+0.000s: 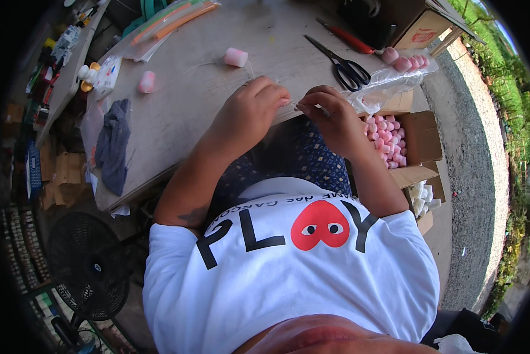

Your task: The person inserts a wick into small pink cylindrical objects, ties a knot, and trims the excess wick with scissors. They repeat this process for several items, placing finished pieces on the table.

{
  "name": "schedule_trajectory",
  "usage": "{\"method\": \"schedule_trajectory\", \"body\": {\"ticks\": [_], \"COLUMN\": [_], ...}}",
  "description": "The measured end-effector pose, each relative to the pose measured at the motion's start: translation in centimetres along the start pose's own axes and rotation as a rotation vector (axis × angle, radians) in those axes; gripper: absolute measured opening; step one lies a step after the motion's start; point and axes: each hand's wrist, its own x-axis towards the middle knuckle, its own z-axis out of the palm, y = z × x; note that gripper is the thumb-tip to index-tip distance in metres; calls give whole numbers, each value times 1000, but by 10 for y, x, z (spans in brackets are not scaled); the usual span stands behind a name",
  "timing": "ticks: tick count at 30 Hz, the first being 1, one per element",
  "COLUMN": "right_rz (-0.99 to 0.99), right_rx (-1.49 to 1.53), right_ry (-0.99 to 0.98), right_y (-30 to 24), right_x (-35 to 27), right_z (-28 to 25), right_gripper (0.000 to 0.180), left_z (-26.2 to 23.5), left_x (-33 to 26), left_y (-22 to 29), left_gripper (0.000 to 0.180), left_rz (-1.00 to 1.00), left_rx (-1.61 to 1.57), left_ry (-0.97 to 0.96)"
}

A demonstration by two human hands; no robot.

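Note:
Both hands meet at the near edge of the table, fingertips pinched and close together. My left hand is closed, apparently on a thin clear line that trails toward a pink-and-white short cylinder lying just beyond it. Opposite it, my right hand pinches something too small to make out. A second pink-and-white cylinder lies farther left on the table. Black-handled scissors rest beyond my right hand, blades pointing away to the left.
Several pink cylinders sit on clear plastic at right, by an orange-red tool. A cardboard box of pink cylinders stands below the table's right side. Left are a grey cloth, a white box and a black fan.

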Motion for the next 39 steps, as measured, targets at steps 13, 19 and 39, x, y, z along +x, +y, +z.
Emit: {"method": "schedule_trajectory", "body": {"ticks": [13,19,39], "right_rz": [17,-213,244], "right_rx": [449,27,802], "right_ry": [-131,-7,-267], "right_y": [-20,-26,-7], "right_x": [7,8,8], "right_z": [6,5,-1], "right_gripper": [9,13,16], "left_z": [23,32,29], "left_x": [-12,-20,-12], "left_y": [-4,-6,4], "left_gripper": [17,19,8], "left_rz": [-527,-504,-167], "left_rx": [-1254,-1029,-136], "left_ry": [-42,22,300]}}
